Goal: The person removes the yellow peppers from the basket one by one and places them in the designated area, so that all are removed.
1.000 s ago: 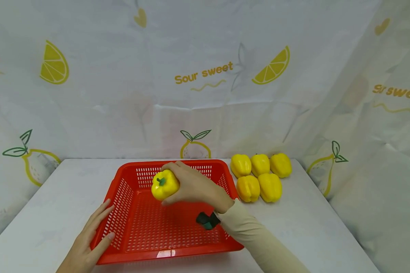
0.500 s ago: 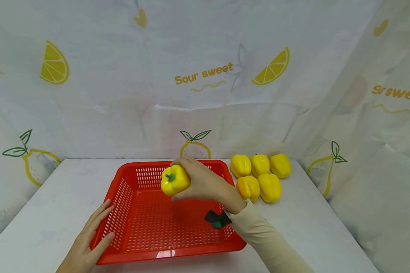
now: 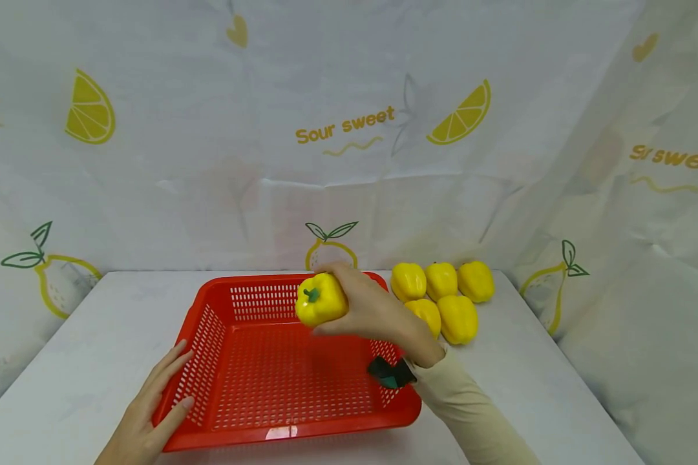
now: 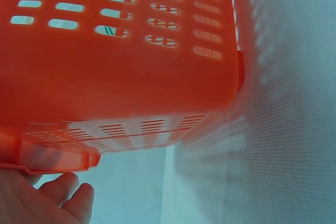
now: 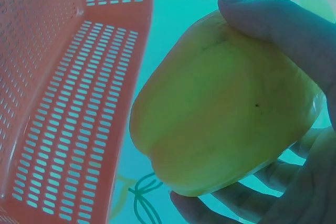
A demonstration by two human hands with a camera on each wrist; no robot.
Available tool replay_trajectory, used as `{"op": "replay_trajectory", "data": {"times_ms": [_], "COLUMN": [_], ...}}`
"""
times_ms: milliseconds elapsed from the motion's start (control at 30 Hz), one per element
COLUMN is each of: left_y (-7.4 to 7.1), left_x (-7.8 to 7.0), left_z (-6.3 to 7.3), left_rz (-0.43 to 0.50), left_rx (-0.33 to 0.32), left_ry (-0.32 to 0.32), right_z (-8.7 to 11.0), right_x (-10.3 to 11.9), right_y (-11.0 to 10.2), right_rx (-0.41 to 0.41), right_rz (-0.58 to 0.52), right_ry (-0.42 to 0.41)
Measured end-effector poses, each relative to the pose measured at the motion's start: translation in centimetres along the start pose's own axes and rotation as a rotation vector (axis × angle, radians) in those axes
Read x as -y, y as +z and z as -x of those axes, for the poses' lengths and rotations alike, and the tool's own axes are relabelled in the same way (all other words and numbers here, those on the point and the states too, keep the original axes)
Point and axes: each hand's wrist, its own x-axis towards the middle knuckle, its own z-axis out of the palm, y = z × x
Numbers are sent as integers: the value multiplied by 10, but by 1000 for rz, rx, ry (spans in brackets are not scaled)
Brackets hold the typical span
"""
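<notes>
My right hand [image 3: 378, 310] grips a yellow bell pepper [image 3: 321, 299] above the back right part of the red basket [image 3: 256, 434]. Its green stem points left, away from the palm. From the right wrist, thumb and fingers curl around the pepper [image 5: 226, 103], and the basket's perforated wall [image 5: 79, 114] lies to its left. My left hand [image 3: 145, 410] rests at the basket's left rim, fingers spread and loosely straight. The left wrist view shows the left fingers [image 4: 65, 195] at the rim, beside the basket's outer wall [image 4: 126, 82].
Several more yellow bell peppers [image 3: 459, 320] stand in two rows on the white table [image 3: 535, 394], right of the basket. A white curtain [image 3: 209, 161] printed with lemons hangs behind the table and along its right side.
My right hand has carried the bell pepper rightward and slightly up, from over the middle of the basket toward its back right. The left hand stays at the rim.
</notes>
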Motion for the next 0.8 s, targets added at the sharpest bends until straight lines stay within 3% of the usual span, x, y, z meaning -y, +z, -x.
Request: {"op": "replay_trajectory", "data": {"times_ms": [167, 333, 500, 600, 800], "left_y": [2, 1, 2, 2, 0], "left_x": [0, -2, -3, -2, 0], "left_z": [1, 0, 0, 0, 1], "left_rz": [27, 32, 39, 32, -7], "left_rx": [-15, -16, -20, -21, -4], "left_ry": [44, 52, 71, 66, -2], "right_z": [5, 10, 17, 22, 29], "right_x": [-7, -14, -21, -24, -30], "right_y": [-7, -12, -18, -21, -27], "right_rx": [-31, -44, -71, -91, -113], "right_rz": [-48, -97, -78, -52, -49], "right_ry": [9, 70, 104, 100, 107]}}
